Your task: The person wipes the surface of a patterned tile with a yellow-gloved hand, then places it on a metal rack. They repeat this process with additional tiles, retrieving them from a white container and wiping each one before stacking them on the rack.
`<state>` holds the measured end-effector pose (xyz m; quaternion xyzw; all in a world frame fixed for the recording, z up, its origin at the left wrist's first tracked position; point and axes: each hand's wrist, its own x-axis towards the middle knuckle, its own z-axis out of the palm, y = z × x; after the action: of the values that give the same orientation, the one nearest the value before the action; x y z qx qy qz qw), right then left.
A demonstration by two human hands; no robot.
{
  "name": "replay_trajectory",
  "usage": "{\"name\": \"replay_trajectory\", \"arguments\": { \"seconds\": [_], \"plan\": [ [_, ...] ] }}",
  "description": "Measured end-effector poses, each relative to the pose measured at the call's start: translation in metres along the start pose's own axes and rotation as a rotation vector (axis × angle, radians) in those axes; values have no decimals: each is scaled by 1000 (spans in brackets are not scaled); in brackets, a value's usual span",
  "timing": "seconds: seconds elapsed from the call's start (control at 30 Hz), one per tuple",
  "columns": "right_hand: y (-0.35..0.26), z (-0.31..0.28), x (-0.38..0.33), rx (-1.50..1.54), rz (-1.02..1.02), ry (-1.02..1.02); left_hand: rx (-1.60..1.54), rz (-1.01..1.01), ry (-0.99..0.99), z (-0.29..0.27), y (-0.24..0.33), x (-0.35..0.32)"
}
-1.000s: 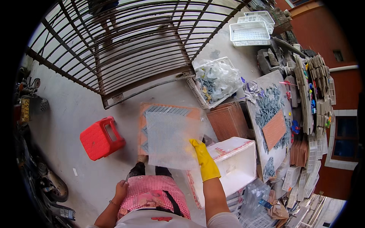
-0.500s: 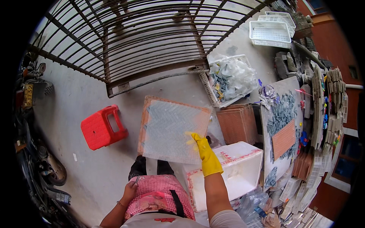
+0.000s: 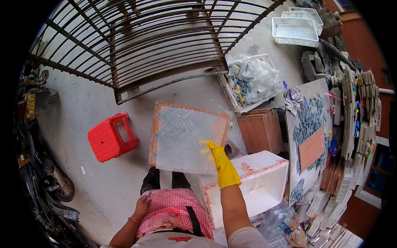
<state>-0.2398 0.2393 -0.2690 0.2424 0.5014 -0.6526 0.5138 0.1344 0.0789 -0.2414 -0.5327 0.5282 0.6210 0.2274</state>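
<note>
Mesh sheet [image 3: 182,140] on its orange board [image 3: 154,136] now sits higher and squarer in view than a second ago, lifted away from the white box [image 3: 264,182] toward the far gate [image 3: 136,49]. Right hand [image 3: 221,163], in a yellow glove, grips the sheet's near right edge; it looks mid-carry. Left hand [image 3: 142,204] rests curled on the checked apron [image 3: 169,211], holding nothing that I can make out. Fingers behind the mesh are blurred; the red stool [image 3: 111,138] stands left.
</note>
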Motion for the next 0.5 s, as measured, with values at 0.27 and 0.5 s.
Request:
{"name": "replay_trajectory", "arguments": {
  "seconds": [0.27,0.5],
  "plan": [
    [-12,9,-12,4,18,61,-30,40,-6,-2,-17,8],
    [-12,-4,-15,-5,-91,112,49,61,6,-2,-18,12]
  ]
}}
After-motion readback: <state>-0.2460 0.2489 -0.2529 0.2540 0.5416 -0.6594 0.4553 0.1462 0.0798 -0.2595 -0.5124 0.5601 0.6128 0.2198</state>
